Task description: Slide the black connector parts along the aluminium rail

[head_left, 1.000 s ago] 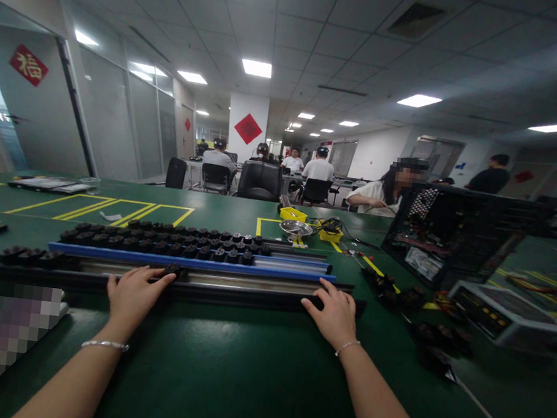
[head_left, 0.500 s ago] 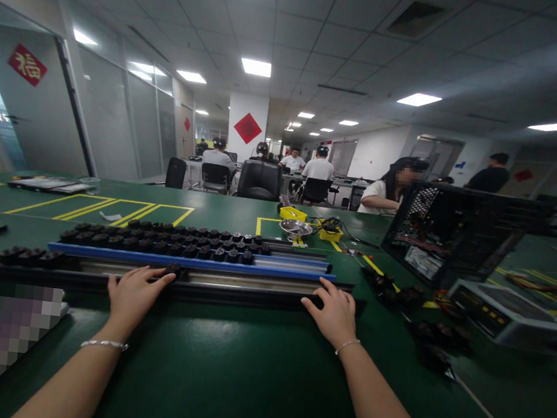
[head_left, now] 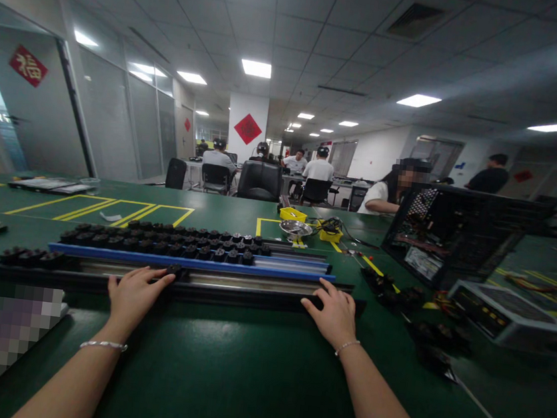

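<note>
My left hand [head_left: 135, 293] reaches over the near black rail [head_left: 243, 295], a long channel with a metallic strip inside. Its thumb and index finger are closed at a small black round part [head_left: 175, 270] in the channel. My right hand [head_left: 334, 311] grips the same rail near its right end, thumb on the near wall and fingers reaching to the far side. Several black knob-like parts [head_left: 31, 257] sit at the rail's left end. Just behind lies a blue rail [head_left: 192, 263], with rows of similar black parts [head_left: 153, 245] beyond it.
To the right stand an open computer case [head_left: 456, 236] and a power supply [head_left: 512, 316], with loose black parts [head_left: 439, 338] nearby. A metal bowl [head_left: 295, 228] and yellow trays [head_left: 292, 215] are farther back. A co-worker [head_left: 386, 191] sits behind the case.
Both hands and the rails keep the same place. The co-worker behind the computer case has shifted slightly, and a seated person in the background has moved a little.
</note>
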A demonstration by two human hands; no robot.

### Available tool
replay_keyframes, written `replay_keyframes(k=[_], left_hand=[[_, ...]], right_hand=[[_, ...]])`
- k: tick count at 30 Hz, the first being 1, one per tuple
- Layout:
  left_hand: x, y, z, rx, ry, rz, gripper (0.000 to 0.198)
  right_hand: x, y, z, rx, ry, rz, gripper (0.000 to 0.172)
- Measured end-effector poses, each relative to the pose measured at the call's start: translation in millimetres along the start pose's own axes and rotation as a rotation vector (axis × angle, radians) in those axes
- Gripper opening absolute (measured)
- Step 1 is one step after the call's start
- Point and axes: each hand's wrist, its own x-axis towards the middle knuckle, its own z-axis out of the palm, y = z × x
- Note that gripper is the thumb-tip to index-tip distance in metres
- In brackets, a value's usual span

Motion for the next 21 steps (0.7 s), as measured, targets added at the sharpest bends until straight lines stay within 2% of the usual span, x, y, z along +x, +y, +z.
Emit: replay_keyframes(k=[21], left_hand=[[0.6,0.7,0.1,-0.043,-0.009,0.005,0.035]], right_hand=[[-0.1,1.1,0.5,-0.002,0.005,-0.003,0.042]])
